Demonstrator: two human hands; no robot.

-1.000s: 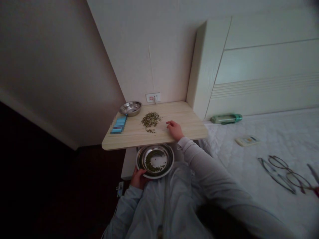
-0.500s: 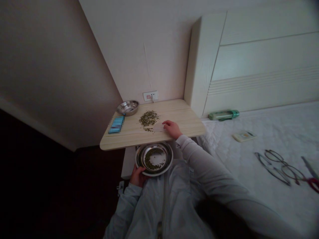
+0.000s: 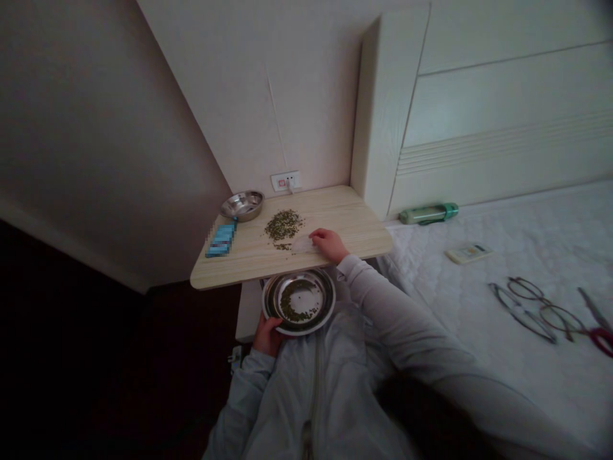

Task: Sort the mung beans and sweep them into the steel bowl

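Observation:
My left hand [image 3: 267, 336] grips the lower left rim of a steel bowl [image 3: 307, 300], thumb over the edge. The bowl is held just below the front edge of a small wooden table [image 3: 347, 206]. Small dark green beans [image 3: 290, 305] lie in a curve inside it. Over the tabletop, my right hand [image 3: 330, 245] is closed on a thin, pale, see-through sheet [image 3: 301, 244]; its exact kind cannot be made out. Just left of the sheet lies a loose pile of similar green beans [image 3: 283, 225], with a few stray ones nearer the front edge.
A second steel bowl [image 3: 243, 206] stands at the table's back left, behind a blurred blue phone-like object [image 3: 221, 240]. A plug sits in the wall socket [image 3: 285, 181]. On the bed [image 3: 431, 275] are a green bottle [image 3: 428, 214], a pale device [image 3: 468, 253], glasses [image 3: 522, 313] and red-handled scissors [image 3: 601, 337].
The camera view has shifted slightly. Both hands keep their holds, the left on the bowl and the right on the sheet. The bean pile looks nearly the same.

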